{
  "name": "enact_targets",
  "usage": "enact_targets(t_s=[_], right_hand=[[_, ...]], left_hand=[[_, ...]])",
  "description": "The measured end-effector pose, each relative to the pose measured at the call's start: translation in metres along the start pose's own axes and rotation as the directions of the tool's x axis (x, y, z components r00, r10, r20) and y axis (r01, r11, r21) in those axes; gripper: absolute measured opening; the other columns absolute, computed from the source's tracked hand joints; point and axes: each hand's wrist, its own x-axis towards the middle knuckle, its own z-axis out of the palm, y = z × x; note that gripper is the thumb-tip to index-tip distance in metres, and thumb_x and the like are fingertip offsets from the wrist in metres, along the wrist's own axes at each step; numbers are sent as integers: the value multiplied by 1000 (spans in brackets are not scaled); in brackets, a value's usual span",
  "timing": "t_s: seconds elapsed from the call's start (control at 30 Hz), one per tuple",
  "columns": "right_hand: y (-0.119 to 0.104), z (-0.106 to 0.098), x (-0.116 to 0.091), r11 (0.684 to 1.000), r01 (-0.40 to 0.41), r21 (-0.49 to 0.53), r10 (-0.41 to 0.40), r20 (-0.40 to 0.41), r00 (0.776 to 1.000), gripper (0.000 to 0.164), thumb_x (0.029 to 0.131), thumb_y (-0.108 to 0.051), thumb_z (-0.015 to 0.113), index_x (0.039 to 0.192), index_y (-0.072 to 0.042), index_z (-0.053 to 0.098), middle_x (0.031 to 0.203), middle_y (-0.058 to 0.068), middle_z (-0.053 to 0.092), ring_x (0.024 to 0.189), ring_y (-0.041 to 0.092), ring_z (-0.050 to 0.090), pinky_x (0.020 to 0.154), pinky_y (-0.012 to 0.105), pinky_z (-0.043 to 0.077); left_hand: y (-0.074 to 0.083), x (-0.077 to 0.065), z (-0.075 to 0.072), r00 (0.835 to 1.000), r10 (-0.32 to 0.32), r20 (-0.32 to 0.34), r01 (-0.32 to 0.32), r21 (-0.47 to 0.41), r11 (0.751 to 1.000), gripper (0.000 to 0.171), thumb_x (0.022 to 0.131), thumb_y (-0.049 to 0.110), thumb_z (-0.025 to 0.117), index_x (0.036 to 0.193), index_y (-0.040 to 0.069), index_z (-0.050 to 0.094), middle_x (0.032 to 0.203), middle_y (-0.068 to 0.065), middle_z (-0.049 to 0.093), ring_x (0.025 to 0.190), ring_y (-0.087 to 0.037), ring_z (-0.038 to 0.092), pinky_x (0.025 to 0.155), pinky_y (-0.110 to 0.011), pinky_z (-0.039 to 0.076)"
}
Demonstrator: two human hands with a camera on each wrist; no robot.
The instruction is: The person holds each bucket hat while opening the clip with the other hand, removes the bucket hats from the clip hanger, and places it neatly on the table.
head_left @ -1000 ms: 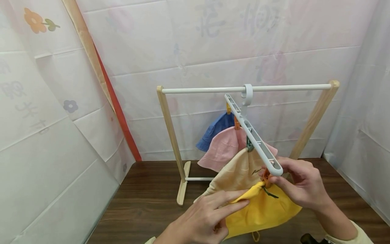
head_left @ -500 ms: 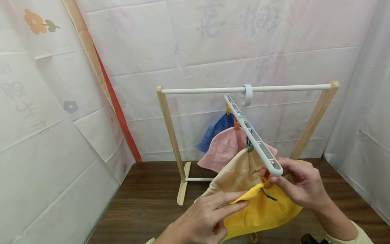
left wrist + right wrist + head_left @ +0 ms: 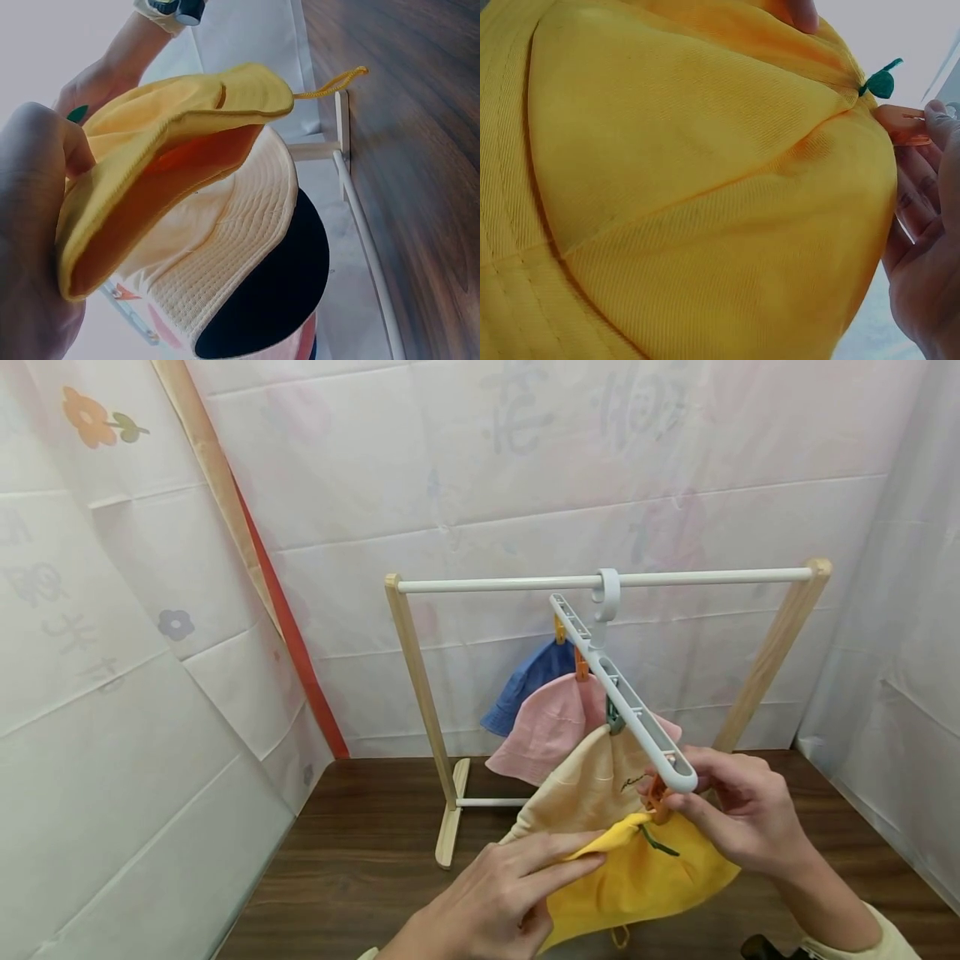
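My left hand (image 3: 498, 889) pinches the edge of a yellow bucket hat (image 3: 637, 881) that has a green stem-like tab (image 3: 881, 84) on its crown. At the near end of a pale grey clip hanger (image 3: 637, 714), my right hand (image 3: 750, 814) pinches an orange clothespin (image 3: 657, 797). The clothespin meets the hat's crown beside the green tab; in the right wrist view its tip touches the fabric. Seen from the left wrist, the hat's opening faces the camera and a yellow cord loop (image 3: 337, 82) sticks out from its brim.
The hanger hooks over the white bar (image 3: 495, 584) of a wooden rack (image 3: 416, 685) on a dark wood table (image 3: 330, 860). Behind the yellow hat hang a cream hat (image 3: 577, 781), a pink hat (image 3: 551, 727) and a blue hat (image 3: 528, 685), each clipped to the hanger. White sheeting surrounds the table.
My left hand and the yellow hat have shifted very slightly to the left. My right hand keeps its grip on the clothespin in nearly the same spot.
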Motion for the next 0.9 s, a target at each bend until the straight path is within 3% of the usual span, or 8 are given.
enact_targets(t_s=[0.3,0.57,0.67,0.83,0.9], right_hand=[[1,-3,-6,999,-22,-40,21,-17,1000,25,103,0,77,106,23,69,106,8,84,87,7,81,73,16,64],[1,-2,-4,1000,-19,13,19,13,1000,22,104,4,74,107,25,67,112,11,84,89,10,81,72,18,65],[1,-2,-7,999,-30,-22,29,-12,999,23,103,-1,77,111,20,71,108,6,83,85,7,78,64,17,61],[2,-4,-13,997,-56,-55,54,-40,998,26,102,-5,79,119,14,74,105,2,81,77,7,70,51,25,50],[3,-5,-13,997,-62,-49,60,-35,998,26,102,-4,79,120,15,73,108,2,82,80,6,72,53,23,52]], left_hand=[[-1,-2,1,1000,16,-20,-15,51,999,89,68,-6,79,155,6,65,160,-7,67,139,-14,70,112,-21,58],[-2,-5,2,999,25,-42,-23,53,998,68,87,0,55,153,5,67,159,-8,68,135,-15,71,107,-18,60],[-2,-6,1,999,19,-44,-17,51,999,66,89,1,53,153,6,67,160,-8,68,136,-15,71,105,-16,59],[-1,-8,0,999,6,-44,-4,43,999,73,82,-4,60,154,6,67,160,-8,67,137,-16,71,97,-11,58],[-1,-9,0,999,4,-45,-2,41,999,80,75,-7,67,154,6,67,160,-8,67,137,-16,71,93,-9,58]])
